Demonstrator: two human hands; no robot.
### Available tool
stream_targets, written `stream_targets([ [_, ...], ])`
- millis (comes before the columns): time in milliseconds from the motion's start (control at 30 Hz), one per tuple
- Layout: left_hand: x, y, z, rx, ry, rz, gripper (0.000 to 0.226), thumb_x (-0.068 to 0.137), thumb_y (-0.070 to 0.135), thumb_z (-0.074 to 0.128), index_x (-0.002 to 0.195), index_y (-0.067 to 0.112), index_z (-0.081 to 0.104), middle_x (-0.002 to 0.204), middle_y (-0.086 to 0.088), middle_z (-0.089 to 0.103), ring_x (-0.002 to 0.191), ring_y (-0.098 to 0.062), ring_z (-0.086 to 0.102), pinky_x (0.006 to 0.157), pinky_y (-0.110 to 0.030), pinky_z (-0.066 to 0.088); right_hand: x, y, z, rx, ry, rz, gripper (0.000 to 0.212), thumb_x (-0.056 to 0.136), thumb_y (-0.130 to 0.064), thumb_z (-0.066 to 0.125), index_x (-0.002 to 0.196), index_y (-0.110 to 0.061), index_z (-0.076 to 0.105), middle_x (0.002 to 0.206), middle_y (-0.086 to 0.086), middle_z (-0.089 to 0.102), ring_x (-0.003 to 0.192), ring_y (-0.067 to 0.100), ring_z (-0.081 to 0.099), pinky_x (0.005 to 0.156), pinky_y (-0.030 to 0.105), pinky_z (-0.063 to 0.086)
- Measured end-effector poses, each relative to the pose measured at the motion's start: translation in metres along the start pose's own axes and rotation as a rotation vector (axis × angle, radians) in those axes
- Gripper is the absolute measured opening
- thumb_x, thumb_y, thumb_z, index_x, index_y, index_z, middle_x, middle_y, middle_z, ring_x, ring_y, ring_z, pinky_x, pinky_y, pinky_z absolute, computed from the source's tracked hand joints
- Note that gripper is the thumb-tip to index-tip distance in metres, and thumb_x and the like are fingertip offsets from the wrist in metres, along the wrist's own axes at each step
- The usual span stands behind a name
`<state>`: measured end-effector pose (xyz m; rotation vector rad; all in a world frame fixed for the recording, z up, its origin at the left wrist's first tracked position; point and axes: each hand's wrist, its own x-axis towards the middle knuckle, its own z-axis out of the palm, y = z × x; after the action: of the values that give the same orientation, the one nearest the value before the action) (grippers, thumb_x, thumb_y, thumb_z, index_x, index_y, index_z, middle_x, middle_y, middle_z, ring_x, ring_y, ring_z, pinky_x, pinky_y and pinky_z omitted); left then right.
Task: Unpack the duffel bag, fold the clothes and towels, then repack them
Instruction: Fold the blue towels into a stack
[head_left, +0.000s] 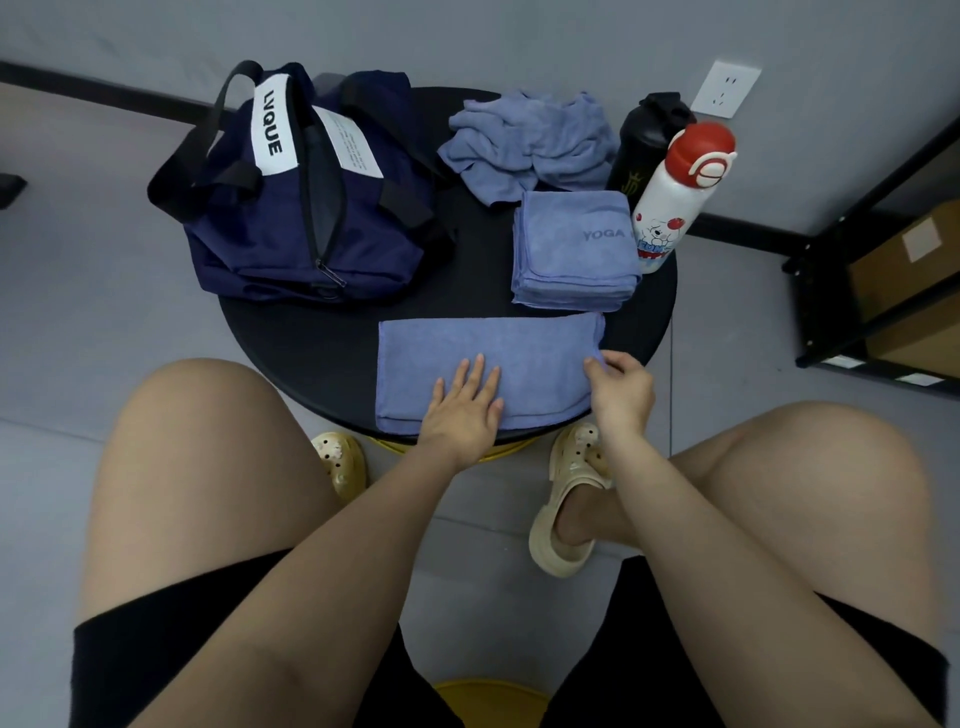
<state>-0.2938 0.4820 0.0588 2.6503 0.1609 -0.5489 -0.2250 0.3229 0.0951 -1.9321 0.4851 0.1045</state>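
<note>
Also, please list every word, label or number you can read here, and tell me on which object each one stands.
"LVQUE": white strip on the navy duffel bag.
"YOGA": folded blue towel; further letters are hidden by the white bottle.
White label beside the bag's zipper: small print, too blurred to read.
White bottle: cartoon lettering near the bottom, partly hidden, not readable.
Black bottle: yellowish marking, unreadable.

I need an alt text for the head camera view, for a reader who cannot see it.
A seated person folds a blue towel on a round black table: the left hand presses it flat while the right hand pinches its right edge. Behind lie a folded towel stack, a crumpled towel, an unzipped navy duffel bag and two bottles.
</note>
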Motion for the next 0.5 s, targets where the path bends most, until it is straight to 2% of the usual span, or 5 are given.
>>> stream_targets([
  [133, -0.001, 0.008, -0.012, -0.542, 0.212, -0.048, 0.048, 0.104, 0.028, 0.028, 0.149, 0.012, 0.025, 0.156, -0.003, 0.022, 0.145, -0.016, 0.017, 0.114, -0.023, 0.012, -0.018, -0.009, 0.016, -0.1, -0.094, -0.159, 0.018, 0.089, -0.017, 0.061, 0.105, -0.014, 0.068, 0.087, 0.002, 0.068, 0.08, 0.015, 0.062, 0.068, 0.022, 0.043],
  [200, 0.001, 0.01, -0.02, -0.83, 0.3, -0.127, 0.042, 0.103, 0.027, 0.036, 0.14, 0.009, 0.044, 0.141, -0.007, 0.048, 0.133, -0.019, 0.042, 0.106, -0.021, 0.029, -0.026, -0.011, 0.021, -0.167, -0.135, -0.233, 0.02, 0.091, -0.018, 0.06, 0.108, -0.015, 0.068, 0.089, 0.003, 0.069, 0.084, 0.017, 0.063, 0.07, 0.022, 0.044],
  [267, 0.005, 0.011, -0.026, -1.05, 0.351, -0.191, 0.035, 0.101, 0.025, 0.043, 0.126, 0.005, 0.057, 0.118, -0.01, 0.064, 0.114, -0.021, 0.059, 0.101, -0.03, 0.043, -0.034, -0.011, 0.025, -0.263, -0.183, -0.29, 0.023, 0.092, -0.019, 0.057, 0.113, -0.016, 0.067, 0.095, 0.007, 0.07, 0.089, 0.022, 0.062, 0.071, 0.024, 0.045],
  [333, 0.008, 0.012, -0.031, -1.179, 0.36, -0.23, 0.031, 0.099, 0.023, 0.048, 0.117, 0.002, 0.061, 0.11, -0.013, 0.067, 0.099, -0.02, 0.064, 0.091, -0.039, 0.052, -0.039, -0.009, 0.03, -0.375, -0.234, -0.333, 0.027, 0.093, -0.021, 0.055, 0.118, -0.019, 0.065, 0.101, 0.01, 0.07, 0.095, 0.028, 0.061, 0.076, 0.029, 0.047],
  [500, 0.013, 0.015, -0.03, -1.216, 0.345, -0.259, 0.027, 0.094, 0.017, 0.057, 0.111, -0.002, 0.065, 0.096, -0.016, 0.068, 0.08, -0.017, 0.065, 0.074, -0.026, 0.055, -0.052, -0.005, 0.037, -0.596, -0.342, -0.439, 0.034, 0.095, -0.027, 0.051, 0.129, -0.028, 0.056, 0.11, 0.012, 0.068, 0.101, 0.034, 0.061, 0.084, 0.038, 0.05],
])
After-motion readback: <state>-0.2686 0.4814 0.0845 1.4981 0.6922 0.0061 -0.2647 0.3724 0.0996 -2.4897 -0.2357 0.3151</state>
